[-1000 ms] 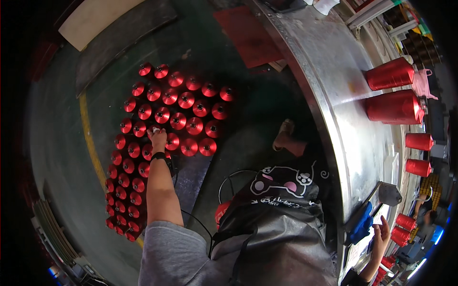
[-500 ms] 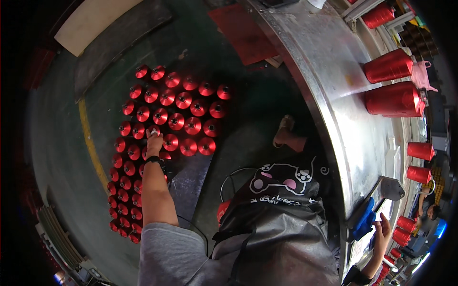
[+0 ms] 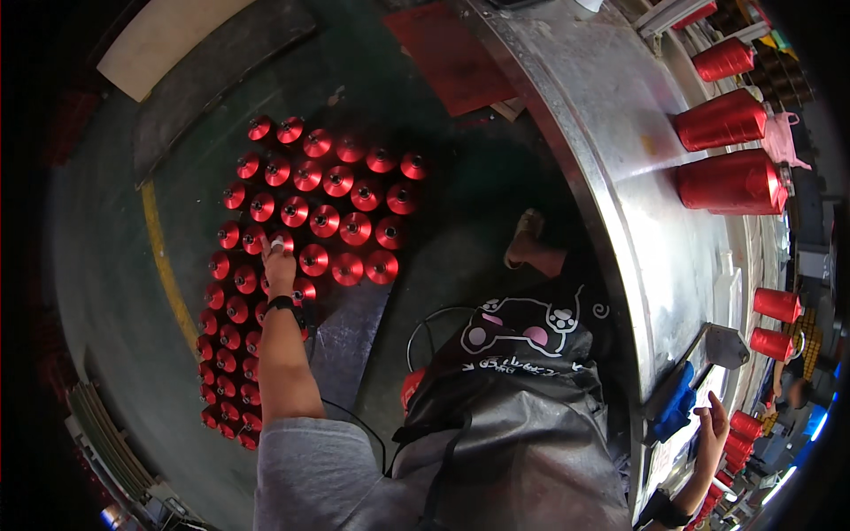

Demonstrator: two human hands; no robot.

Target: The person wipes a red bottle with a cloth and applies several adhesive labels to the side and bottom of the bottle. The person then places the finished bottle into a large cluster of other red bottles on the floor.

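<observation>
My left hand reaches down to a dense group of shiny red thread cones on the floor. Its fingers are apart over the top of one thread cone, with something whitish at a fingertip. Between the rows beside it, other red cones stand upright, their dark centres facing up. At the lower right, my right hand is open with bent, separated fingers and holds nothing I can see. A crumpled blue thing lies near it, by the edge of the metal table.
Along my right runs a metal table. Two large red cones in clear wrap stand on it, with smaller red cones beyond. A dark board lies by the floor cones. Another person is at the far right.
My left hand has drawn back slightly toward me, its fingers more spread; the cone under it stays in place. Smaller red cones beyond the table have shifted down the picture.
</observation>
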